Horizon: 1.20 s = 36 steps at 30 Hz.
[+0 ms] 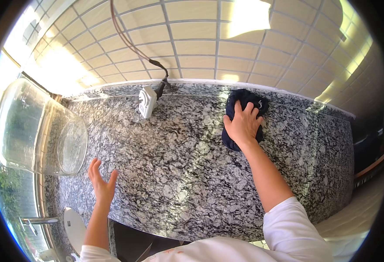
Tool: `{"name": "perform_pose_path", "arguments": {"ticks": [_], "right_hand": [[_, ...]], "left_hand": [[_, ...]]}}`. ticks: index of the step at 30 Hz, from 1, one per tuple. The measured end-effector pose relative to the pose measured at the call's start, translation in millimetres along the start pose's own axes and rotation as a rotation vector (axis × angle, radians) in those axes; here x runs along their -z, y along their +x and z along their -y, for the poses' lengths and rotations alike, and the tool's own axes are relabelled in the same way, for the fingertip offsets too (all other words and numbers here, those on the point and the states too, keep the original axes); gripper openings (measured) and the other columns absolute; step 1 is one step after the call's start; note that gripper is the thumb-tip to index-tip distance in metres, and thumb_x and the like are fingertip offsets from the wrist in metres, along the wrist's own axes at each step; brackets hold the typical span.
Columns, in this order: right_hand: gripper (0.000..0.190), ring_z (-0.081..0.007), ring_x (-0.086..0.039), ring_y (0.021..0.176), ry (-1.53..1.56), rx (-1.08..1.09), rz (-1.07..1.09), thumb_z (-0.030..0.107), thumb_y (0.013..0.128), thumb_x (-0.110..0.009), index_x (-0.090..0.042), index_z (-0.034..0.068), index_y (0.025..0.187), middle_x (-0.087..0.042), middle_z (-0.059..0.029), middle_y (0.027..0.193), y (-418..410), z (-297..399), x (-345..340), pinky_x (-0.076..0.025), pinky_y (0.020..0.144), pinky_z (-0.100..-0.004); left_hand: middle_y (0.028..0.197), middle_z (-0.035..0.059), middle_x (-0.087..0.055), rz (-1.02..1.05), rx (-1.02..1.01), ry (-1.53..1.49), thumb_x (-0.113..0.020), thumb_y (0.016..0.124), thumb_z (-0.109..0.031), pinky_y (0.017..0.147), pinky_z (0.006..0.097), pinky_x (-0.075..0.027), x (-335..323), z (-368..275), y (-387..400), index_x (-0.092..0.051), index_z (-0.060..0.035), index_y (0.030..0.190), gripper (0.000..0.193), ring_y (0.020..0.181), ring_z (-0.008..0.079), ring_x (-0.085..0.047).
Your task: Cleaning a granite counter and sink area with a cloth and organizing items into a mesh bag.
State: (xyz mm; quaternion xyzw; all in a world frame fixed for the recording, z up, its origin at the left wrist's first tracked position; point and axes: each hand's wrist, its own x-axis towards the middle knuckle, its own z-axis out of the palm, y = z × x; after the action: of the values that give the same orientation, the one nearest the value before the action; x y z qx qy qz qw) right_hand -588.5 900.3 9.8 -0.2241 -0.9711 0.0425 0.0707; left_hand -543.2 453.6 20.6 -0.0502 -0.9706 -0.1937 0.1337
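Note:
My right hand [244, 126] lies spread on a dark navy cloth [260, 134], pressing it against the speckled granite countertop [185, 147] near the tiled wall. Crumpled, the cloth reaches the low granite upstand, and a small pale mark shows on it. Over the left part of the counter, my left hand [102, 183] has its fingers apart and holds nothing. A large clear glass jar [41, 131] is just beyond that hand, at the far left.
A white plug adapter [147, 102] with a dark plug and cable stands near the wall. At the lower left are a metal faucet [41, 220] and a pale oval lid or board [75, 226]. A dark appliance [368, 144] borders the counter's right end.

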Motion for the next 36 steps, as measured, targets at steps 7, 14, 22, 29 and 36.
{"name": "perform_pose_path", "arguments": {"ticks": [7, 14, 22, 29, 36], "right_hand": [[0.064, -0.0369, -0.042, 0.11, -0.073, -0.213, 0.078, 0.044, 0.087, -0.058, -0.045, 0.005, 0.135, -0.041, -0.0184, 0.12, 6, 56, 5, -0.036, 0.087, -0.0522], [0.059, -0.035, -0.043, 0.108, -0.024, 0.111, 0.061, 0.043, 0.083, -0.061, -0.052, 0.005, 0.128, -0.042, -0.0158, 0.117, -6, 179, -14, -0.037, 0.086, -0.0489], [0.038, -0.0311, -0.05, 0.098, 0.033, 0.325, -0.031, 0.037, 0.08, -0.065, -0.058, 0.005, 0.1, -0.048, -0.0148, 0.107, -2, 362, -35, -0.04, 0.078, -0.0459], [0.05, -0.0303, -0.045, 0.111, 0.266, 0.689, -0.053, 0.039, 0.076, -0.064, -0.061, 0.016, 0.121, -0.047, -0.0125, 0.118, 17, 472, -66, -0.036, 0.093, -0.0438], [0.055, -0.0302, -0.046, 0.115, 0.622, 0.784, 0.165, 0.034, 0.071, -0.071, -0.062, 0.024, 0.124, -0.053, -0.0106, 0.121, -26, 445, -68, -0.035, 0.098, -0.0426]], "left_hand": [[0.136, 0.0154, -0.047, -0.016, -0.128, -0.354, -0.081, 0.069, -0.034, 0.102, 0.0406, -0.04, -101, -101, 157, -0.039, -0.0051, 0.137, 0.085, 0.124, 0.0344, -0.046], [0.102, 0.0124, -0.065, -0.032, -0.087, -0.405, -0.077, 0.067, -0.031, 0.078, 0.0377, -0.052, -44, -102, 136, -0.049, -0.0081, 0.124, 0.067, 0.09, 0.0267, -0.064], [0.087, 0.0121, -0.062, -0.069, -0.431, -0.547, -0.076, 0.066, -0.026, 0.073, 0.04, -0.052, 22, -82, 126, -0.045, -0.0033, 0.123, 0.068, 0.087, 0.0304, -0.061], [0.085, 0.0121, -0.06, -0.053, -0.475, -0.459, -0.074, 0.066, -0.023, 0.074, 0.038, -0.05, 28, -80, 158, -0.047, 0.0014, 0.108, 0.055, 0.083, 0.0285, -0.058], [0.092, 0.0171, -0.061, 0.27, -0.401, -0.315, -0.075, 0.067, -0.015, 0.069, 0.0387, -0.054, -11, -78, 170, -0.046, 0.0015, 0.107, 0.052, 0.087, 0.0318, -0.065]]}}
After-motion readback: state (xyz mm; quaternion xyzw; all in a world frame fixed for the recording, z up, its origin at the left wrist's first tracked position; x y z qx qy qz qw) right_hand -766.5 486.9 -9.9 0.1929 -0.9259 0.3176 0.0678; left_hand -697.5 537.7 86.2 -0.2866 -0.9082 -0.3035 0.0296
